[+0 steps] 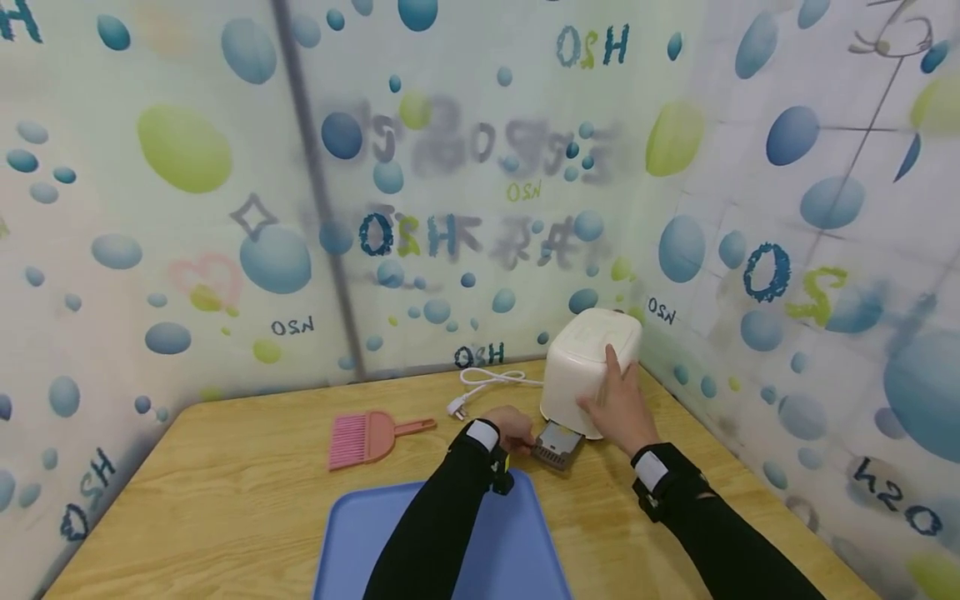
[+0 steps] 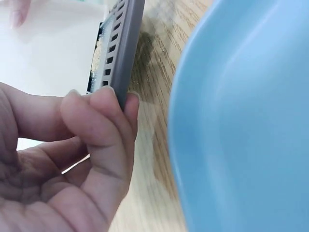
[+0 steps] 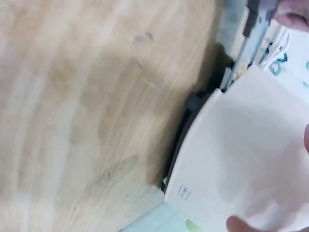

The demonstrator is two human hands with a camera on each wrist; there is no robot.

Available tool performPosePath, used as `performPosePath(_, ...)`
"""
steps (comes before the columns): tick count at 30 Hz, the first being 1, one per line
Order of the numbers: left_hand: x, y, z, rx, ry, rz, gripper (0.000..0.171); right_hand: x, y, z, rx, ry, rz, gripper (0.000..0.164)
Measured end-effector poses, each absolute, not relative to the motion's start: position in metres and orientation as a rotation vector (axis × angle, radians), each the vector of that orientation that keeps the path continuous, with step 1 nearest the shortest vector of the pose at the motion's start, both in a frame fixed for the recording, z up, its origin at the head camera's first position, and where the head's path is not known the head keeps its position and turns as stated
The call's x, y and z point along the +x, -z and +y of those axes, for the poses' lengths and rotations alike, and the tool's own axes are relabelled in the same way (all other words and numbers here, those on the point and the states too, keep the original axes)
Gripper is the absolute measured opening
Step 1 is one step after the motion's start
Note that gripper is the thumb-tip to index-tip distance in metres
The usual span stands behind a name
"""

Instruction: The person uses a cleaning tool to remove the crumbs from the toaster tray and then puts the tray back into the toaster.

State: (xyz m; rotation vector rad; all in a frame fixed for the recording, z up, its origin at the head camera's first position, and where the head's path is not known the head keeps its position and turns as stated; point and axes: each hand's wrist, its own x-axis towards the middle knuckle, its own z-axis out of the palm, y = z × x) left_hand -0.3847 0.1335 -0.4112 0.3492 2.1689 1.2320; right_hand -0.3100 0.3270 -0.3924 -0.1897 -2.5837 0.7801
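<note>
Left grip (image 1: 512, 427) pinches a slotted tray (image 1: 557, 446) — brownish grey (pale crumbs (image 2: 97, 54) inside).

"H2O" (image 1: 407, 234) repeats across the wall (image 1: 465, 75), mostly reversed; grey characters (image 1: 517, 242) there are too blurred to read. The appliance (image 1: 573, 379) near the far right corner of the worktop (image 1: 225, 483) bears an illegible square label (image 3: 184, 192).

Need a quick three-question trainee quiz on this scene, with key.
1. Which hand grips the gray slotted tray, and what does the other touch?
2. True or false: the pink brush lies outside the blue tray.
3. Where is the white plug? A: in the blue tray; B: on the table; C: on the pink brush.

Key:
1. The left hand; the right hand touches the white appliance.
2. True.
3. B.
</note>
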Motion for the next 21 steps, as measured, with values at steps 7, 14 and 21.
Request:
performPosePath(7, -0.390, 0.415, 0.133, 0.339, -1.207, 2.130, 0.028, -0.290, 0.400, 0.324, -0.251, -0.769, -2.541, 0.089)
performPosePath(14, -0.388, 0.413, 0.130, 0.323, -1.242, 2.084, 0.022, -0.270, 0.395, 0.322, -0.449, -1.076, -2.581, 0.025)
performPosePath(21, -0.387, 0.419, 0.134, 0.252, -1.352, 2.066, 0.015, -0.270, 0.417, 0.306, -0.655, -2.056, -2.436, 0.025)
